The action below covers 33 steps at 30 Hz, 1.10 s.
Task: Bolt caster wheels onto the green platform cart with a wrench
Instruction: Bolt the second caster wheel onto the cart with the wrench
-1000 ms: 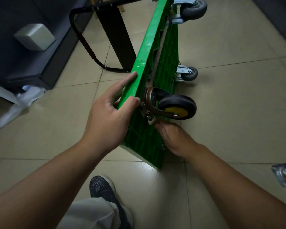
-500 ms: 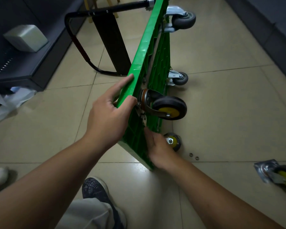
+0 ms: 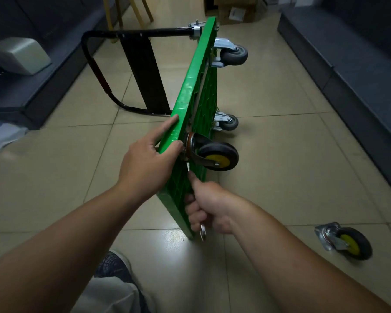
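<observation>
Floor [image 3: 280,177]: pale tiles, with a glare patch just under the cart's near corner.
Cart [image 3: 191,86]: the green platform stands on its long edge on the floor and runs away from the viewer, its ribbed underside facing right.
Handle [image 3: 145,32]: a black tube loop sticking out to the left from the cart's far end.
Left hand [image 3: 147,163]: grasps the cart's top edge at the near end. The thumb is hooked over onto the underside and the index finger lies straight along the edge.
Right hand [image 3: 209,206]: clenched round the wrench, low against the underside, below the left hand. The thumb is stretched up along the shaft.
Mounted caster [image 3: 219,155]: black tyre and yellow hub, on the underside just beside the left thumb and above the right hand.
Loose caster [image 3: 345,242]: lies on the floor to the right, well apart from the cart (same yellow hub).
Upper grey caster [image 3: 234,55], lower grey caster [image 3: 228,123]: at the cart's far end, well apart from both hands.
Wrench [image 3: 203,232]: the ring end pokes out beneath the right fist. The upper end points toward the mounted caster's plate (I cannot tell if it is seated on a bolt).
</observation>
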Available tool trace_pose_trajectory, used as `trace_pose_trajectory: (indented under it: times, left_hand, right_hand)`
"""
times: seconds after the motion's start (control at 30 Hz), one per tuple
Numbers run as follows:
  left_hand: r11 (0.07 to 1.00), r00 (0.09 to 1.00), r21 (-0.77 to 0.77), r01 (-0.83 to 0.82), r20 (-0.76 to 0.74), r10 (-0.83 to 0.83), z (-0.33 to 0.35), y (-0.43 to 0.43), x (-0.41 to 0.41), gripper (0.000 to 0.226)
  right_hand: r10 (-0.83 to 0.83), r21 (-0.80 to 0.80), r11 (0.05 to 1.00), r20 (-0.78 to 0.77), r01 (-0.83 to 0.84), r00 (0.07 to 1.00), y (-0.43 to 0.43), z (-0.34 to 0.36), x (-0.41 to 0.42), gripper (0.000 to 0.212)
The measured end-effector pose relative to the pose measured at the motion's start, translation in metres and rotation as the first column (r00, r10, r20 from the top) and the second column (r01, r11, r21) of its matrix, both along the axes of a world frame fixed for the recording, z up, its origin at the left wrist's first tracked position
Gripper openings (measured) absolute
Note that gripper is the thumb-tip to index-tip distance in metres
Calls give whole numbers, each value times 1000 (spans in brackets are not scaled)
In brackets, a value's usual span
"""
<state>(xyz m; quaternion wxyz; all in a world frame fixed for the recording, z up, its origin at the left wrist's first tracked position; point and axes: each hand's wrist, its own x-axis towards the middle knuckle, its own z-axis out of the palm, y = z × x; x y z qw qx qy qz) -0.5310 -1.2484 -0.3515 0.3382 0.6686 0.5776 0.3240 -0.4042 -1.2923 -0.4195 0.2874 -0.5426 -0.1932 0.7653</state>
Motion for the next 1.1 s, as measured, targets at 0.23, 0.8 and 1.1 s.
trace_pose_trajectory:
  times: [0.23,0.8,1.1]
  left_hand:
    - [1000,996,-7,26,88,-25,0,1,-1,52]
    - [997,986,57,59,153,-67,-8,6,-2,50]
    - [997,986,70,38,161,-48,-8,3,2,48]
  right_hand:
    - [-242,579,789,601,-206,761,-30,-79,18,58]
    - [-236,707,517,660,-483,713,65,-120,33,53]
    - [-189,709,454,669,-540,719,68,-124,31,65]
